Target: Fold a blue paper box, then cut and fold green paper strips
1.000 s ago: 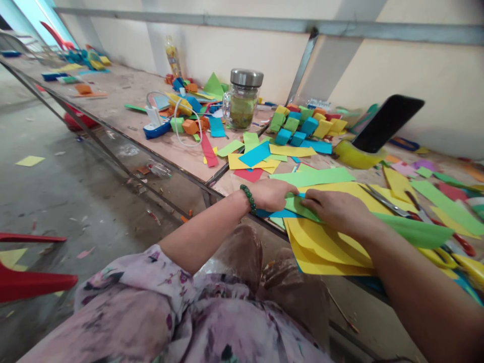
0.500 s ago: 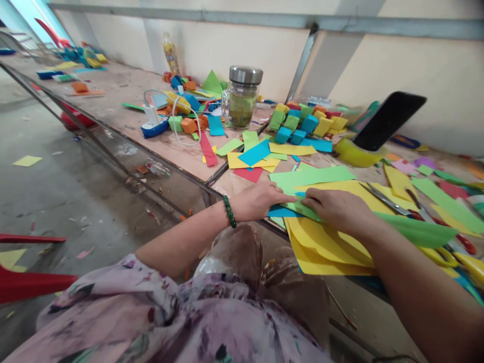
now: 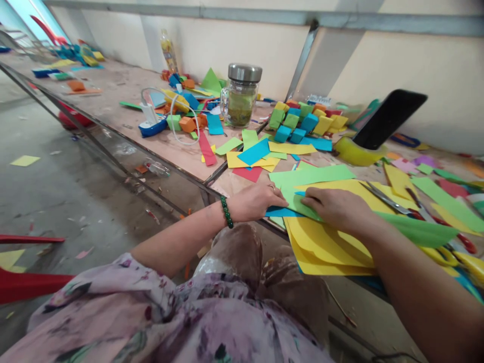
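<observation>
A folded green paper sheet (image 3: 416, 230) lies across yellow sheets (image 3: 328, 252) at the table's near edge. My right hand (image 3: 336, 205) presses on its fold with bent fingers closed on the paper. Just to the left, my left hand (image 3: 259, 201), with a ring and a green bead bracelet (image 3: 227, 212), has its fingers curled at the left end of the green paper. Beneath that end a strip of blue paper (image 3: 285, 212) sticks out. Another green strip (image 3: 313, 174) lies behind my hands. Scissors (image 3: 389, 199) rest on the sheets to the right of my right hand.
Beyond my hands stand a lidded glass mug (image 3: 242, 96), a heap of coloured paper blocks (image 3: 302, 121) and a phone (image 3: 391, 121) in a yellow holder. Paper strips (image 3: 253, 153) are scattered around. A white cable (image 3: 185, 142) loops at left. A red chair (image 3: 34, 285) stands at lower left.
My left hand has drawn back a little to the left, and its forefinger, stretched along the green paper before, is now curled. The right hand stays in place.
</observation>
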{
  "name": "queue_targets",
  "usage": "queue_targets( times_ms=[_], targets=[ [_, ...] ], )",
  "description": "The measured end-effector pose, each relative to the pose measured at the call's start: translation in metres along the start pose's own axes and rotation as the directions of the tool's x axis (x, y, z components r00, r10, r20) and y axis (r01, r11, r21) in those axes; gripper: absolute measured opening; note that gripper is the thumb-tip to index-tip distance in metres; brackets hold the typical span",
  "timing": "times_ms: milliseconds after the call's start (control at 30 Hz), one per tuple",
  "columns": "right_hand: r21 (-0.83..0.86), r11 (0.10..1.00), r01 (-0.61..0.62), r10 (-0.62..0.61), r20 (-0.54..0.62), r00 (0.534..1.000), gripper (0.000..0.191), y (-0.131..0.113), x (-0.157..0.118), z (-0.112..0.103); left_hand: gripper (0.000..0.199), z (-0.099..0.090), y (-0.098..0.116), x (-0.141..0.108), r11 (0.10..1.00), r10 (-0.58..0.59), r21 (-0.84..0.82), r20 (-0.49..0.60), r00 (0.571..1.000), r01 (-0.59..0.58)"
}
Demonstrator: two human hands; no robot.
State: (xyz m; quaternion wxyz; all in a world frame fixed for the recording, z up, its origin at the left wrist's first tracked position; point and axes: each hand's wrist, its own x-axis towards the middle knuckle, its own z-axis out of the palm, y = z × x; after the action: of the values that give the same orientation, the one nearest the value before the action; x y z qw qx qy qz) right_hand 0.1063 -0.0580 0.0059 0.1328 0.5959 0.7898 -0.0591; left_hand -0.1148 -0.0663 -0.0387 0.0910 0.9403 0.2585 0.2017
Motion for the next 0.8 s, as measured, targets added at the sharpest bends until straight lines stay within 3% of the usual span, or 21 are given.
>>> queue_targets(
  times_ms=[200, 367, 800],
  targets=[
    [-0.006, 1.0, -0.006, 0.006, 0.012, 1.0, 0.034, -0.002, 0.0, -0.003, 0.043, -0.004, 0.007, 0.001, 0.993, -0.023, 0.121, 0.081, 0.996, 0.013],
    [-0.012, 1.0, -0.011, 0.011, 0.014, 1.0, 0.035, -0.002, 0.0, -0.004, 0.033, -0.009, 0.016, 0.002, 0.963, -0.015, 0.269, 0.128, 0.992, -0.021],
    [-0.023, 1.0, -0.02, 0.02, -0.004, 1.0, 0.036, -0.001, -0.001, -0.001, 0.024, -0.007, 0.021, 0.005, 0.936, 0.076, 0.329, 0.158, 0.985, -0.125]
  ],
)
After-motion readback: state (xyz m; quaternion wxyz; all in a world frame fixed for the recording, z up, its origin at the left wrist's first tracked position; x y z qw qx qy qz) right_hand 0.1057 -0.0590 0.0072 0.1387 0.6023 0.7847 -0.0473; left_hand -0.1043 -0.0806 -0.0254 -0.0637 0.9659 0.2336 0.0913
